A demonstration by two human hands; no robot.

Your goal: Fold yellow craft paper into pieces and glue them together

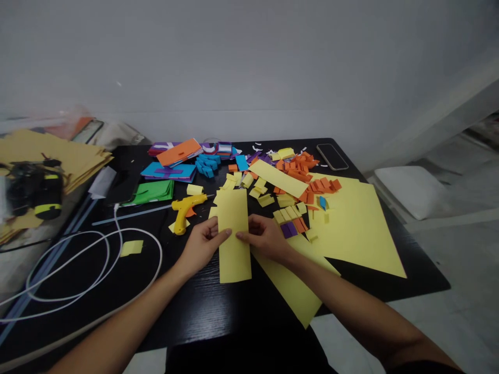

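Note:
A long yellow paper strip (234,259) is held upright over the front of the black table. My left hand (202,241) pinches its left edge, thumb on the near face and fingers behind. On the opposite edge my right hand (267,236) grips it the same way. Beyond the strip lie many small folded yellow paper pieces (265,200). A yellow hot glue gun (185,210) rests just past my left hand. Under my right forearm is a yellow sheet (292,285), with a larger yellow sheet (358,223) farther right.
Stacked coloured papers (167,171) and a green bundle (152,192) sit at the back left. Folded orange pieces (300,166) and a phone (332,157) are at the back right. A white cable (159,249) loops across the left of the black table (195,322).

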